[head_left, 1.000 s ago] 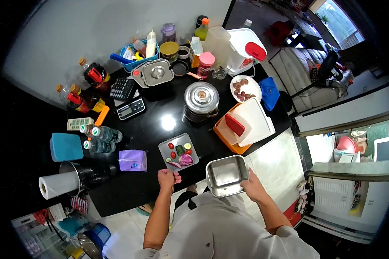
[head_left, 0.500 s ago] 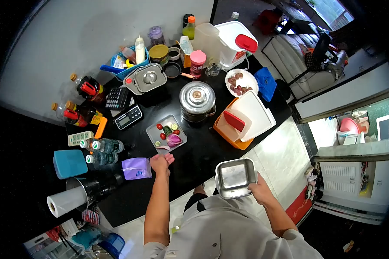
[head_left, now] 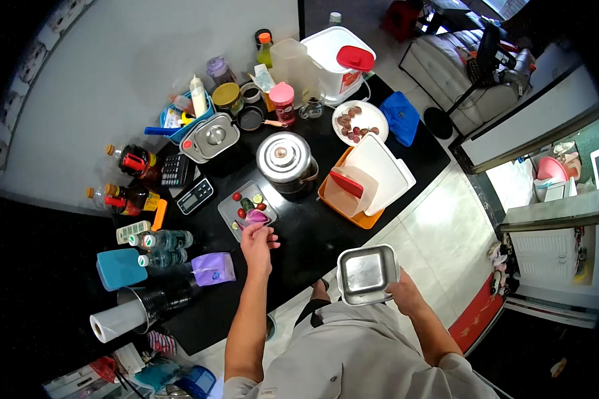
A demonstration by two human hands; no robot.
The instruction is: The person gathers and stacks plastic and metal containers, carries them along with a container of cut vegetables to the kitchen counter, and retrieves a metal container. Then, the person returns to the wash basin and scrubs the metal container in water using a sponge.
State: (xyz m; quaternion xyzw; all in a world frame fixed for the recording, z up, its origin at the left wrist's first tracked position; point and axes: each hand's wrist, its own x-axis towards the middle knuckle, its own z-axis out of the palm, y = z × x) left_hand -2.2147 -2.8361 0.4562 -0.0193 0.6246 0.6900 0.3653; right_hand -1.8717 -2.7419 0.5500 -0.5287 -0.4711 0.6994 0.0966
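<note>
My right hand (head_left: 404,291) grips a square stainless steel pan (head_left: 367,271) by its right edge, in front of my body and off the counter. No food shows inside the pan. My left hand (head_left: 258,245), fingers loosely bent and apart, is at the near edge of a grey tray (head_left: 271,214). On that tray lie a purple onion piece (head_left: 257,217), cherry tomatoes (head_left: 237,197) and cucumber pieces (head_left: 247,203). I cannot tell whether the left fingertips touch the tray or the onion.
A lidded steel pot (head_left: 285,159) stands behind the tray. To its right are an orange bin (head_left: 363,218) and a plate of grapes (head_left: 373,120). Purple tissue pack (head_left: 213,268), water bottles (head_left: 170,239) and a kitchen scale (head_left: 195,195) stand left on the black counter (head_left: 286,246).
My left hand has moved forward to the tray's near edge, and its fingers have curled from a flat, palm-up pose. My right hand still holds the pan. The view has shifted slightly.
</note>
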